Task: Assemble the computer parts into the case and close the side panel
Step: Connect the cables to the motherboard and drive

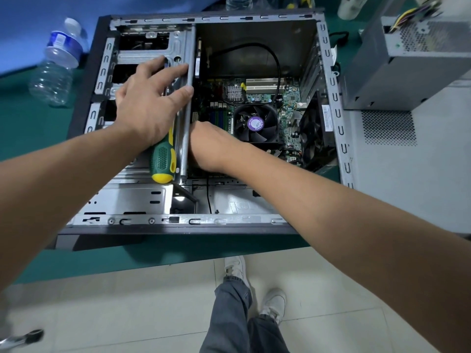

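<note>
Head cam looks straight down into the case (pixel 84 80), lying on its side on a green table (pixel 30 138) with the side panel off. Progress-wise I'd call it maybe halfway: the motherboard (pixel 288 98) is already in, with the CPU fan (pixel 256 123) on it and a rear fan (pixel 312 128) at the back wall. A black cable (pixel 276 64) loops loose over the board. The PSU (pixel 407 54) sits outside on the right, apparently on top of a grey panel (pixel 407 159) that's probably the side cover, so that, any drives and closing up are all left.

Left hand (pixel 150 100) lies flat over the drive cage (pixel 142 54), fingers spread and fairly straight, fingertips reaching the metal crossbar (pixel 187 128). A green and yellow screwdriver (pixel 163 159) lies under the palm; looks more pinned than gripped, but I can't say for sure. Right hand (pixel 211 146) is down inside the case just beside the crossbar, near the RAM slots. Its fingers are hidden below it, so no idea if they're holding anything.

Case itself looks bare metal, a bit scuffed. A water bottle (pixel 57 62) lies to the left.
</note>
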